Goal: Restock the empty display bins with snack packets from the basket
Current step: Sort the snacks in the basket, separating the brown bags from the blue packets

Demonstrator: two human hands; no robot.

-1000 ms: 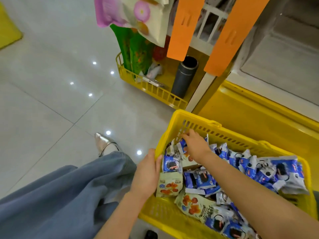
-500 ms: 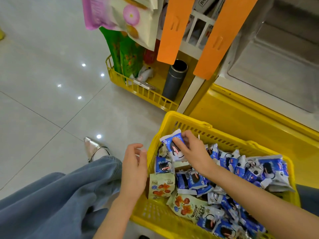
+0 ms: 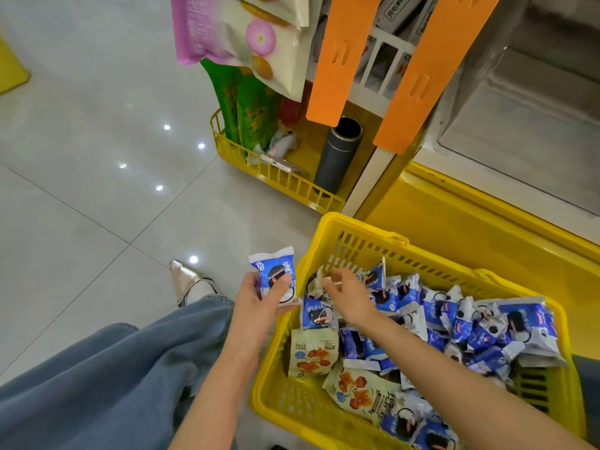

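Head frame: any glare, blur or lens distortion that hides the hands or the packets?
Head view: pinpoint light reflections on the floor, none over the basket; wide-angle bowing of straight edges toward the borders; right hand slightly soft, left hand and its packet sharp; lighting even, shadows faint.

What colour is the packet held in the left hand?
The packet is blue and white with a dark round picture; head view.

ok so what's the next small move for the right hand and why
Probably lower the right hand and pinch the blue packet just below its fingers: that hand hovers empty over the yellow basket, while the left hand already holds a first packet.
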